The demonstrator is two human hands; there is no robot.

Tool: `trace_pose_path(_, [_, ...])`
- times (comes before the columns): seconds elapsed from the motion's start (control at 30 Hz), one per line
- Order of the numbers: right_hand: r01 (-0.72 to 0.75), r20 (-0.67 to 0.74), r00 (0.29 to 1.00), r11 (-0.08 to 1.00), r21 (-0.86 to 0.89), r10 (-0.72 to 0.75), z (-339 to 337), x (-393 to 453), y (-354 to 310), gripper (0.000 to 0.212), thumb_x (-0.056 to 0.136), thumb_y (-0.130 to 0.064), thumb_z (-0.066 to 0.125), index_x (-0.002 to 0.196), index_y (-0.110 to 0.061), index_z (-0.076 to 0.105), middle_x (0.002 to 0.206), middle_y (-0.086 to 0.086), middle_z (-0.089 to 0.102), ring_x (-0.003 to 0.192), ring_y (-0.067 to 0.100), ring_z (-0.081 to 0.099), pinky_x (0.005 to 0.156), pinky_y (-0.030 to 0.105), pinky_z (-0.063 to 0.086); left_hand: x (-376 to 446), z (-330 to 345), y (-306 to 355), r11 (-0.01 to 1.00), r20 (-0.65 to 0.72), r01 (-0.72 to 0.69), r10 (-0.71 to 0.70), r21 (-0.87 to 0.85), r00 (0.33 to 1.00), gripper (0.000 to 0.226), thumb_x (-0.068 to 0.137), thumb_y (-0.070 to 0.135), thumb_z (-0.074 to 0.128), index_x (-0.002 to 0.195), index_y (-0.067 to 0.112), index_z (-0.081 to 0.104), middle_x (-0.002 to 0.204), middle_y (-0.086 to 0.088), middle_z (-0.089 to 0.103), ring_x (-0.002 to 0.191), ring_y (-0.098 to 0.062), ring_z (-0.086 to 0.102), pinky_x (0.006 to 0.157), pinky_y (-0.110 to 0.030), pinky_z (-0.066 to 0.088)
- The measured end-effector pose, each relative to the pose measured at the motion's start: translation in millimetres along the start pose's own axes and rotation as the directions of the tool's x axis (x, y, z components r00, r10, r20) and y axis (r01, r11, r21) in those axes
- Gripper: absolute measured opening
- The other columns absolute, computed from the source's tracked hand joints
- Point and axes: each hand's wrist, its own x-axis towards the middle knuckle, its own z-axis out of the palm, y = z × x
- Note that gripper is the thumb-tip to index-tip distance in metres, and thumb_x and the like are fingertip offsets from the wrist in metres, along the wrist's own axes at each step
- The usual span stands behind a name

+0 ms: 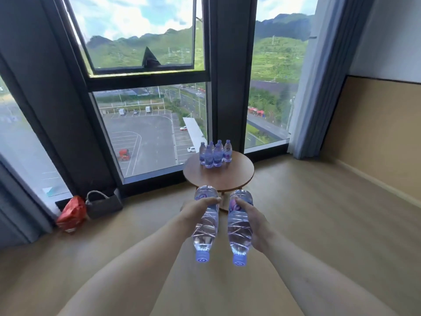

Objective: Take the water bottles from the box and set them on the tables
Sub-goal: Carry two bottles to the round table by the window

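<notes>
Left hand (196,212) grasps bottle (206,222); right hand (255,222) grasps second bottle (239,226). Caps toward camera. Six bottles (215,153) upright on round table (237,176).

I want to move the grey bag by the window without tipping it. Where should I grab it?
Take the grey bag by its rope handle, reaching down from above: the handle arches upright over the open top, and the red bag crowds its left side.

high-rise hotel-style room

tall dark-framed windows (148,87) looked down on a car park and hills; grey-blue curtains (319,76), pale wood floor (319,213), small round wooden side table (218,179).
</notes>
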Motion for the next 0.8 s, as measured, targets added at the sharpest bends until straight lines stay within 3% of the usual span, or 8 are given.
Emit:
trace_pose_path(0.17, [-0.098, 0.004, 0.995, 0.994, 0.042, 0.098, -11.2, 95.4, -57.8, 0.047, 0.081, -0.046, 0.078, 0.103, -0.006, 0.066, 0.071, 0.014, 0.068, 0.057, 0.030, 0.068, 0.056, 0.035, 0.056, 86.5, 14.2, 42.9, 0.999, -0.033, 0.043, -0.044, -0.009, 0.999, 0.054, 0.064, 0.037, 0.093, 0.102, 0.006, 0.070, 0.091, -0.020, 0.074, 0.050, -0.022, 0.071, 0.037, -0.023, 0.049])
trace_pose_path(0.27, [-0.128, 0.001, 0.992, 0.991, 0.047, 0.128, -11.8, 143.4, -75.4, 0.046, 0.079, -0.048, 0.080, 0.097, -0.008, 0.067, 0.068, 0.012, 0.066, 0.055, 0.028, 0.066, 0.056, 0.034, 0.055, 135.1, 20.4, 56.3, 0.997, -0.031, 0.077, -0.077, -0.011, 0.997, 0.051, 0.064, 0.036, 0.093, 0.097, 0.007, 0.068, 0.081, -0.016, 0.074, 0.048, -0.023, 0.070, 0.039, -0.024, 0.050])
trace_pose_path(0.33, [-0.148, -0.010, 0.989, 0.987, 0.065, 0.149, -10.6, 173.8, -86.1, 0.045, 0.079, -0.048, 0.080, 0.093, -0.008, 0.066, 0.067, 0.012, 0.066, 0.054, 0.027, 0.066, 0.056, 0.034, 0.055, 170.5, 24.5, 65.7, 0.993, -0.022, 0.113, -0.113, -0.016, 0.993, 0.051, 0.063, 0.035, 0.094, 0.097, 0.007, 0.067, 0.085, -0.017, 0.075, 0.059, -0.028, 0.073, 0.050, -0.030, 0.059])
trace_pose_path(0.43, [-0.156, -0.034, 0.987, 0.983, 0.094, 0.160, -9.0, 219.3, -99.5, 0.045, 0.081, -0.045, 0.079, 0.099, -0.005, 0.065, 0.067, 0.013, 0.067, 0.053, 0.028, 0.066, 0.054, 0.034, 0.055, 221.5, 29.2, 78.3, 0.985, 0.015, 0.165, -0.164, -0.045, 0.986, 0.063, 0.064, 0.033, 0.094, 0.111, 0.003, 0.065, 0.105, -0.022, 0.074, 0.089, -0.037, 0.075, 0.084, -0.046, 0.062])
trace_pose_path(0.57, [-0.167, -0.055, 0.983, 0.978, 0.123, 0.174, -3.6, 282.0, -119.9, 0.045, 0.085, -0.042, 0.078, 0.101, -0.003, 0.062, 0.063, 0.013, 0.065, 0.049, 0.027, 0.065, 0.049, 0.032, 0.055, 293.2, 28.9, 101.1, 0.973, 0.135, 0.231, -0.226, -0.020, 0.965, 0.067, 0.070, 0.027, 0.091, 0.122, -0.002, 0.060, 0.123, -0.022, 0.066, 0.103, -0.036, 0.069, 0.098, -0.047, 0.055])
trace_pose_path(0.67, [-0.173, -0.085, 0.979, 0.974, 0.147, 0.187, 6.8, 331.1, -143.4, 0.042, 0.083, -0.039, 0.080, 0.096, -0.004, 0.061, 0.064, 0.013, 0.062, 0.049, 0.027, 0.062, 0.049, 0.032, 0.055, 343.1, 23.6, 126.7, 0.943, 0.352, 0.332, -0.319, 0.022, 0.880, 0.042, 0.079, 0.022, 0.083, 0.105, 0.002, 0.057, 0.087, -0.014, 0.061, 0.069, -0.027, 0.060, 0.073, -0.038, 0.053])
trace_pose_path(0.73, [-0.200, -0.104, 0.971, 0.969, 0.145, 0.216, 18.2, 362.7, -161.5, 0.040, 0.079, -0.033, 0.083, 0.096, -0.003, 0.062, 0.066, 0.014, 0.062, 0.049, 0.027, 0.061, 0.049, 0.033, 0.056, 379.8, 21.2, 144.8, 0.929, 0.405, 0.366, -0.356, 0.054, 0.842, 0.039, 0.077, 0.023, 0.081, 0.098, 0.006, 0.054, 0.075, -0.011, 0.055, 0.064, -0.024, 0.056, 0.067, -0.035, 0.049])
trace_pose_path(0.8, [-0.199, -0.099, 0.972, 0.971, 0.130, 0.212, 30.3, 392.3, -179.1, 0.038, 0.077, -0.028, 0.083, 0.098, -0.005, 0.062, 0.072, 0.013, 0.063, 0.056, 0.026, 0.062, 0.052, 0.032, 0.056, 416.1, 18.8, 164.0, 0.936, 0.410, 0.330, -0.349, 0.119, 0.843, 0.043, 0.074, 0.024, 0.080, 0.104, 0.003, 0.057, 0.073, -0.011, 0.062, 0.065, -0.022, 0.062, 0.068, -0.033, 0.050])
